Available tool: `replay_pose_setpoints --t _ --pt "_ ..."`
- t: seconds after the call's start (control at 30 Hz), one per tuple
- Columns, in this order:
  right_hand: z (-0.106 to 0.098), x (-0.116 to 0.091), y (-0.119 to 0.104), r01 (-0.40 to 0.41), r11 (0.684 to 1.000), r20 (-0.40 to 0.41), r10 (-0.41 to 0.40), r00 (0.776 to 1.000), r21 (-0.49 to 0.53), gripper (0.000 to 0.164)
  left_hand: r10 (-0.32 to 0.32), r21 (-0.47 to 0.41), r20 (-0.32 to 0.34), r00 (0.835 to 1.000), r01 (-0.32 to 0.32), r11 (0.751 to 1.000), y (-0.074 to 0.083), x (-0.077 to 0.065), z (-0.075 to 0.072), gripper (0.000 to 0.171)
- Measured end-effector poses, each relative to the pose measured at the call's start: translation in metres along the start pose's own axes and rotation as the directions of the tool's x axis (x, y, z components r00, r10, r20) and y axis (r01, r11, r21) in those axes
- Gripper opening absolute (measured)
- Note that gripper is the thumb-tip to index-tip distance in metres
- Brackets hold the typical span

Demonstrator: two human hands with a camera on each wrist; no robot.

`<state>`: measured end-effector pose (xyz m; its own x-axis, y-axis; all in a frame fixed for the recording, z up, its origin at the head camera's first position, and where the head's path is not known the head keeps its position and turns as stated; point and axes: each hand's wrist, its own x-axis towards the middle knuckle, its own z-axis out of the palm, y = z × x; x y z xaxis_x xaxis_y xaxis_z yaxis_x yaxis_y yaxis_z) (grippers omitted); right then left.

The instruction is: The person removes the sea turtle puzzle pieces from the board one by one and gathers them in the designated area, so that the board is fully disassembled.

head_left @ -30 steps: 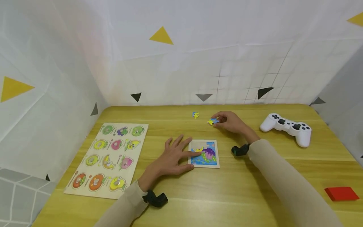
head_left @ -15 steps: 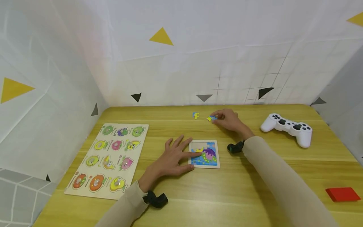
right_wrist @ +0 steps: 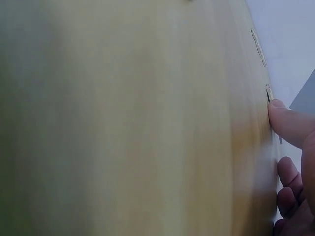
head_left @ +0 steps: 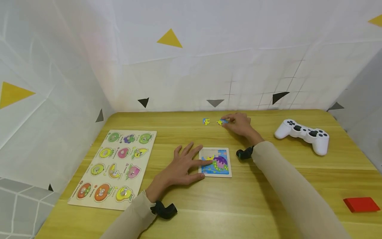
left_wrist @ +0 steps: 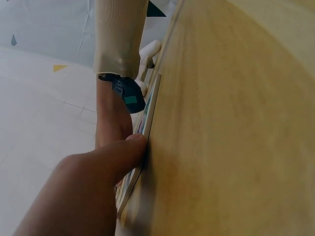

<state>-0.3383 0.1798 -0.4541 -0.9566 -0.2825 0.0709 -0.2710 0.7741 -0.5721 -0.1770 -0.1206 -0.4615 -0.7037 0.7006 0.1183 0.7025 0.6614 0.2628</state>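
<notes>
A small square jigsaw puzzle (head_left: 222, 166) in a white frame lies mid-table, part filled with a purple, blue and yellow picture; its upper left shows bare backing. My left hand (head_left: 185, 166) rests on its left side with fingers spread, the index reaching over the picture. In the left wrist view the thumb (left_wrist: 133, 147) lies on the frame's edge. Near the table's back, my right hand (head_left: 239, 124) pinches a yellow and blue jigsaw piece (head_left: 220, 122) between thumb and fingers, low at the tabletop. Left of it lies a second yellow and blue jigsaw piece (head_left: 206, 121).
At the left lies a wooden fruit peg board (head_left: 119, 166). A white game controller (head_left: 302, 135) sits to the right of my right hand. Near the right edge there is a red block (head_left: 361, 204). A white sheet (head_left: 191, 73) stands behind the table.
My right hand has moved back and slightly left with the jigsaw piece, bringing it level with the second piece. The left hand has stayed on the puzzle.
</notes>
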Motion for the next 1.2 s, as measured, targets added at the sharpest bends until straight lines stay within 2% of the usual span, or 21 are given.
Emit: replay_pose_setpoints --t 1.2 --pt "-0.0010 0.0014 -0.0098 -0.082 0.996 -0.005 0.081 0.997 -0.027 0.042 -0.012 -0.008 0.012 1.000 0.012 1.000 0.0035 0.0003 -0.0033 0.050"
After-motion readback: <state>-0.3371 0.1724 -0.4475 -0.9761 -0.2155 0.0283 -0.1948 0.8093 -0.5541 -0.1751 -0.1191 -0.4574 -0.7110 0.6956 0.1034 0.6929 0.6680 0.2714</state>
